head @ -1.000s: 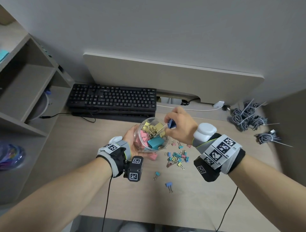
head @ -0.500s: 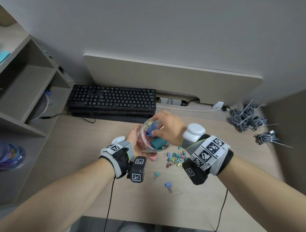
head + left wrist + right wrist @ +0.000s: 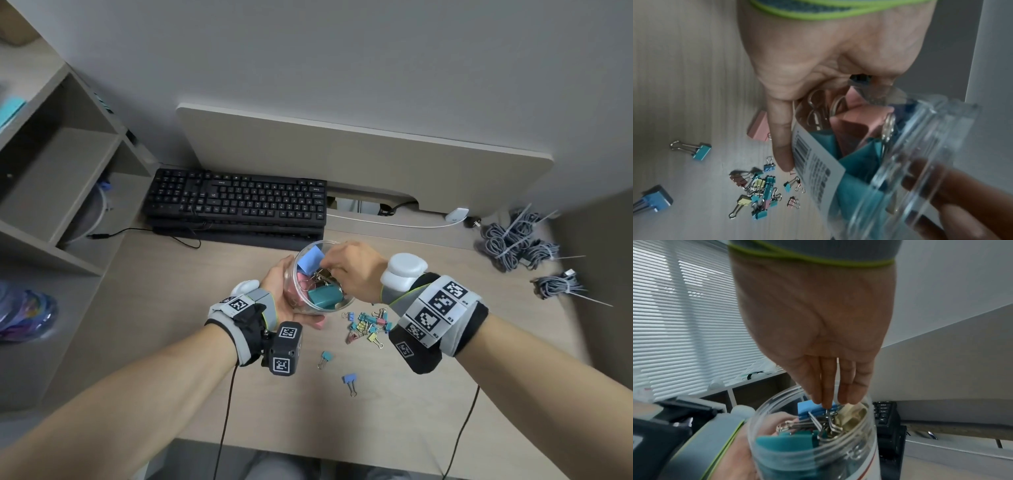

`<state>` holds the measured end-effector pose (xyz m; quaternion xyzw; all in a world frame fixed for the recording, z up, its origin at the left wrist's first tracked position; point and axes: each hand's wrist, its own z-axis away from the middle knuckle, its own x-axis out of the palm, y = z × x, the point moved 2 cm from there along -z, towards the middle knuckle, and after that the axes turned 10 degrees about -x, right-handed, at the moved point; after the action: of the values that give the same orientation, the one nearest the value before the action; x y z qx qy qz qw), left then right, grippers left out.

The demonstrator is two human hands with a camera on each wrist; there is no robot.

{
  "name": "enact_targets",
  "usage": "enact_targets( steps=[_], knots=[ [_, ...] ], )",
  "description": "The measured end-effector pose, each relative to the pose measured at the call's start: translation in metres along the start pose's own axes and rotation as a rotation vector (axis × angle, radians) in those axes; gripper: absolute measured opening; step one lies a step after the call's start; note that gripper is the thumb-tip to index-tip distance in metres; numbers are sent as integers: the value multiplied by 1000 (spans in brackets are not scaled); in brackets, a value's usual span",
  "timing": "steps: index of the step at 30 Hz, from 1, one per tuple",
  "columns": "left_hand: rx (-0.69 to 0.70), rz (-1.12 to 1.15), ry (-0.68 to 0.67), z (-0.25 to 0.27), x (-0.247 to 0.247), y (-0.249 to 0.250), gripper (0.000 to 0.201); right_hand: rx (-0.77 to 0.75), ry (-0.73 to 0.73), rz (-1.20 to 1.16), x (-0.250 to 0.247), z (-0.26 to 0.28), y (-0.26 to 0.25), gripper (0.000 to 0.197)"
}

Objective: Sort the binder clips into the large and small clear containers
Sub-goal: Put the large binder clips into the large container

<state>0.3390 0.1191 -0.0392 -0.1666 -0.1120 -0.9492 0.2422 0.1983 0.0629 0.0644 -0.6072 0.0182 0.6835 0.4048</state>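
left hand [image 3: 278, 298] grips one clear container [image 3: 317, 301]; right hand [image 3: 352, 270] fingertips straight on blue clip [image 3: 310, 259].

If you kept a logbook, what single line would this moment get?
left hand: holds clear container | right hand: fingertips inside container at blue clip | small clips: loose on desk
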Motion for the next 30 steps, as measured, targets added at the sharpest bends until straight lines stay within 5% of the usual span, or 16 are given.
enact_targets(
  steps=[6, 8, 11, 15, 22, 27, 30],
  knots=[
    [25, 72, 66, 4, -19, 0, 68, 148, 345, -200, -18, 9, 17, 27],
    [20, 107, 85, 3, -33, 0, 73, 203, 353, -240, -10, 6, 31, 27],
    [43, 163, 128, 6, -56, -3, 71, 270, 210, -233, 21, -3, 51, 31],
    [57, 249, 169, 13, -89, -10, 71, 286, -171, -77, 86, -17, 56, 47],
    [45, 320, 206, 17, -130, -26, 76, 150, -498, 277, 148, -41, 42, 78],
    [13, 315, 204, 18, -138, -32, 73, 75, -561, 347, 169, -52, 44, 45],
    [0, 306, 202, 16, -136, -33, 73, 89, -451, 279, 167, -50, 49, 37]
  ],
)
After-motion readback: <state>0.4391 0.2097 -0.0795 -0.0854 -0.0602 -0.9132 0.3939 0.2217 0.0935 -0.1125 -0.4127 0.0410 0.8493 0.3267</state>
